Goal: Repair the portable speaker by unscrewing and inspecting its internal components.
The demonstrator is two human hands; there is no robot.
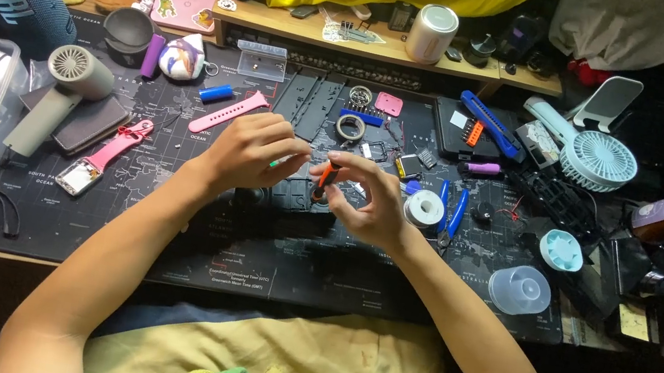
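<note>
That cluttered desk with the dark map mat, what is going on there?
A person sits at the desk mat with both hands raised just above it. The right hand pinches a small orange and black tool, perhaps a screwdriver. The left hand meets it, fingertips closed on something small and greenish that is hard to make out. Around them lie a pink watch strap, blue-handled pliers, a solder spool and a small handheld fan.

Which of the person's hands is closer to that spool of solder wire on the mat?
The right hand: the solder spool sits just beside it. The left hand is farther off, beyond the right hand.
</note>
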